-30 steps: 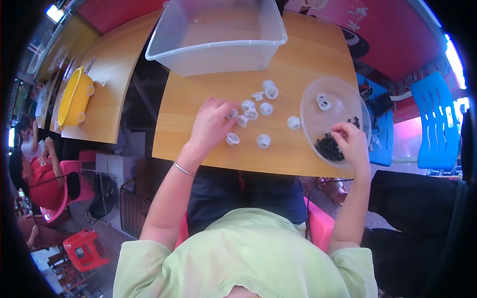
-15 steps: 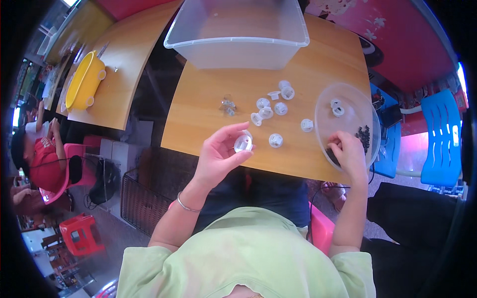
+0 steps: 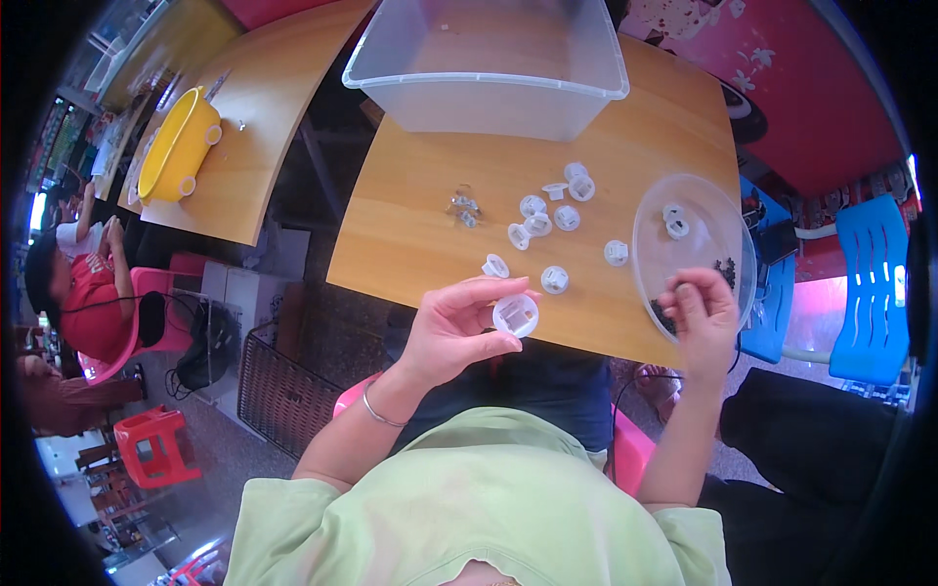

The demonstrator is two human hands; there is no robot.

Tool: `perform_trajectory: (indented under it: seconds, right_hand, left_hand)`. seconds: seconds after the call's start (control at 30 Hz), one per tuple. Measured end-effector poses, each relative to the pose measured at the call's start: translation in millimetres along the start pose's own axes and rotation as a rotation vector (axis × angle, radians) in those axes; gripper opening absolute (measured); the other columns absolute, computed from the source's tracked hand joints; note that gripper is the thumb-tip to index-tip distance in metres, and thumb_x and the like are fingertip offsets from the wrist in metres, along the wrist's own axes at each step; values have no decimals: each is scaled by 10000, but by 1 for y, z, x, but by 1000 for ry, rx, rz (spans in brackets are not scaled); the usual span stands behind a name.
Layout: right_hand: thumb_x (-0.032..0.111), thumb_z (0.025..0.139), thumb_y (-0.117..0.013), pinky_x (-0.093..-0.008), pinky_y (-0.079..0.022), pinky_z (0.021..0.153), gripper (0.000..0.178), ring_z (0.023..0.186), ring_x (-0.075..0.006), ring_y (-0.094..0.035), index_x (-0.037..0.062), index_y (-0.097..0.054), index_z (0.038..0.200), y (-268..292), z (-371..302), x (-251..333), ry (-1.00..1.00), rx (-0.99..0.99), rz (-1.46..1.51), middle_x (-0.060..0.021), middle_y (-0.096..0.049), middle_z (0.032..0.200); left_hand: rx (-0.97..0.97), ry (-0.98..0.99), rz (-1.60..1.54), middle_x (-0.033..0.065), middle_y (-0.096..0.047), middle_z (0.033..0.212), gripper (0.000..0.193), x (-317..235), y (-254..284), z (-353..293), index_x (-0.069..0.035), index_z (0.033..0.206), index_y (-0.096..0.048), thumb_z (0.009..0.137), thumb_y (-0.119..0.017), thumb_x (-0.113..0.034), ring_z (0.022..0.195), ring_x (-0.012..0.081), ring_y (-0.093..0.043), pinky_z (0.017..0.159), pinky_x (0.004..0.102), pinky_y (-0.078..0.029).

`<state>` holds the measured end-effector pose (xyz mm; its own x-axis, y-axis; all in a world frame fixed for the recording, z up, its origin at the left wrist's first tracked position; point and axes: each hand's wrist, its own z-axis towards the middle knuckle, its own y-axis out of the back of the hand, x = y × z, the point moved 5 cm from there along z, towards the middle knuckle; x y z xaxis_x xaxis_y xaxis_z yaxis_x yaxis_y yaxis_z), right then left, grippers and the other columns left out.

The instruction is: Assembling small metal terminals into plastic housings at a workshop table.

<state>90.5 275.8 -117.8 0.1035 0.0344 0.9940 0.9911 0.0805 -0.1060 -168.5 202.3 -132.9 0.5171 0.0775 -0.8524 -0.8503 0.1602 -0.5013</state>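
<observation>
By table (image 3: 410, 225) edge, L hand (image 3: 447, 327) clamps white cap (image 3: 515, 316) rim, prob. for steadiness; R hand (image 3: 707, 311) grip, cannot tell.

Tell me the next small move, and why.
Probably bring the right hand across to the white piece: the left hand holds that up, while the right is curled over the tray with black bits. Whether it grips one is unclear.
</observation>
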Motion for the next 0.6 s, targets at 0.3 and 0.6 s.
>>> perform_trajectory:
  seconds: [0.3,0.6]
  right_hand:
    - [-70,837,-542,-241,-519,705,133,779,-140,-631,-24,-562,960,-88,-25,-1,-142,289,126,-85,-621,892]
    - [-72,850,-526,-240,-507,746,122,825,-121,-604,-24,-548,961,-99,-26,-7,-108,359,121,-66,-592,943]
  left_hand:
    - [-57,86,-51,157,-584,1129,500,6,0,-4,19,1202,-476,753,-697,6,1020,245,-605,844,307,-529]
    - [-142,114,-36,173,-572,1161,271,1,-2,-2,42,1130,-556,863,-536,9,958,242,-631,795,303,-549]
